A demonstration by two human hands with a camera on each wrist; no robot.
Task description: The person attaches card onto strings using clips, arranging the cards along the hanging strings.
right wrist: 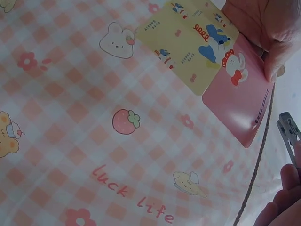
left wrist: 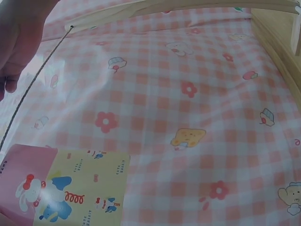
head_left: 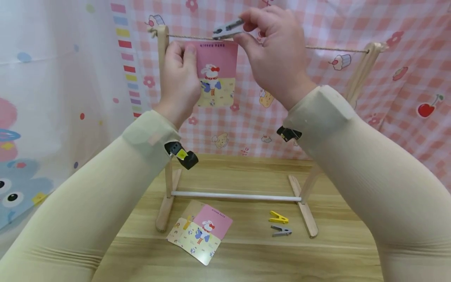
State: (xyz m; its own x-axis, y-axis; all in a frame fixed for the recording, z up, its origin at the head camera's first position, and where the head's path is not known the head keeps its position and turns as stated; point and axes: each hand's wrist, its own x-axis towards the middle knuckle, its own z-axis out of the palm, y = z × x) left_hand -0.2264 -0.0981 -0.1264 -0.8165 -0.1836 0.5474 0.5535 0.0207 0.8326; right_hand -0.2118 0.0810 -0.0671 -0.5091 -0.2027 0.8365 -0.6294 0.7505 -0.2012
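Note:
My left hand pinches the upper left corner of a pink and yellow card printed with a white rabbit. The card's top edge lies right along the rope of a wooden stand. Between thumb and fingers, my right hand squeezes a grey clothespin, its tip at the rope above the card. In the right wrist view the clothespin shows beside the rope, and the card hangs from the left thumb. The left wrist view shows the card low at the left.
On the wooden table lie several overlapping cards, front left. A yellow clothespin and another grey clothespin lie by the stand's right foot. A white bar joins the feet. Behind hangs a checked curtain.

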